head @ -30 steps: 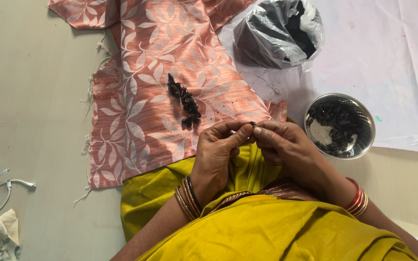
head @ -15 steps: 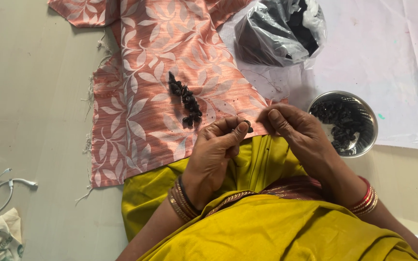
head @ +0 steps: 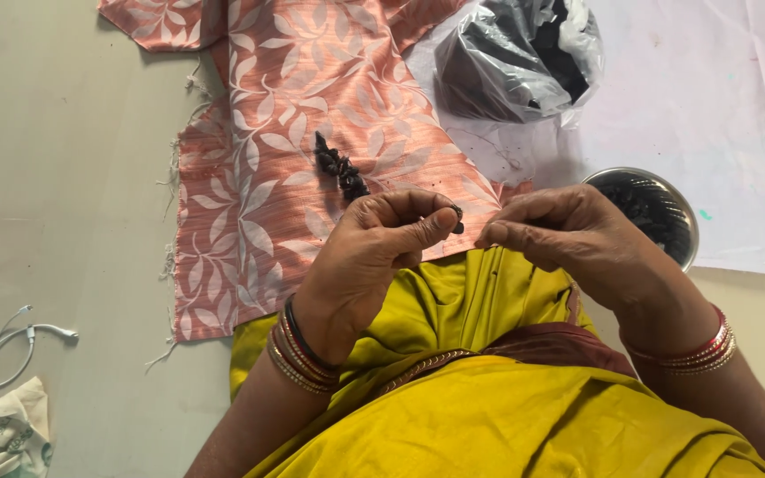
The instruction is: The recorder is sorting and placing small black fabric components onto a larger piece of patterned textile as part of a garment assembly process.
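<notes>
2 hands, parted since a moment ago: left hand pinches 1 small dark piece, right hand pinched shut beside it, contents unseen; steel bowl behind.

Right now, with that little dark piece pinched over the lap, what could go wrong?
The left hand pinches the small dark piece only at its fingertips, above the yellow garment; a slip could likely drop it into the folds. The right hand sits close to the steel bowl, so a wide move might knock it.
</notes>
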